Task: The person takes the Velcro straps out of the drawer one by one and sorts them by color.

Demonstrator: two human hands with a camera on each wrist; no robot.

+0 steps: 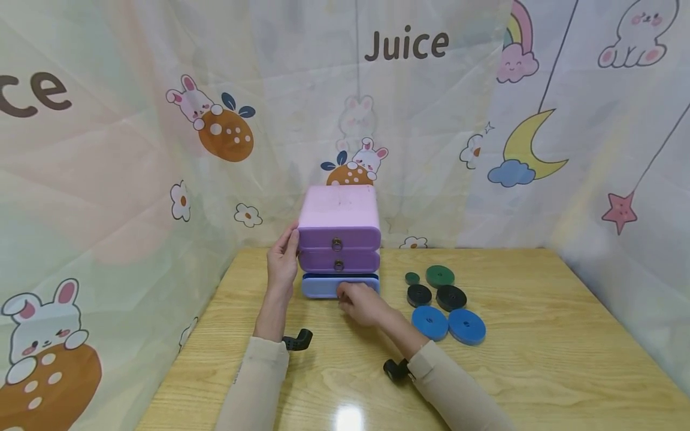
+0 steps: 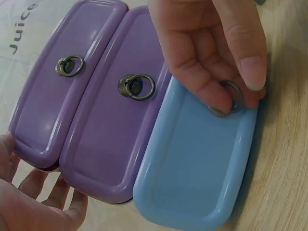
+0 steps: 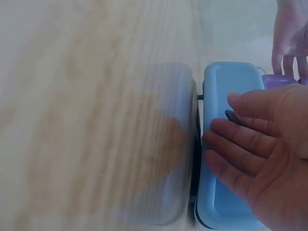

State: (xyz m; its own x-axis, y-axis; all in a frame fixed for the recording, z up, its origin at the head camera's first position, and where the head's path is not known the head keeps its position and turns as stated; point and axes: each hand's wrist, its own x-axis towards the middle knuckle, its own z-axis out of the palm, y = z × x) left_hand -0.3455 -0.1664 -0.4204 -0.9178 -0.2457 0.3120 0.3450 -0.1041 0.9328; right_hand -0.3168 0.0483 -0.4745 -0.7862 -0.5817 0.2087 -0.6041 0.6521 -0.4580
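A small chest of drawers (image 1: 341, 205) with a pink top stands at the back of the table. Two purple drawers (image 1: 317, 239) sit above a light blue bottom drawer (image 1: 320, 287), which is pulled out slightly, with a dark gap over its front. My right hand (image 1: 362, 303) pinches the bronze ring pull (image 2: 236, 91) of the blue drawer between thumb and fingers. On the chest's left side rests my left hand (image 1: 283, 261), its fingers fairly straight along the purple drawers. Each purple front carries its own ring pull (image 2: 137, 87), hanging free.
Right of the chest lie flat round discs: a small green disc (image 1: 412, 278), a larger green disc (image 1: 439, 276), two black discs (image 1: 451, 297) and two blue discs (image 1: 466, 326). A printed curtain (image 1: 431, 149) surrounds the wooden table (image 1: 528, 335).
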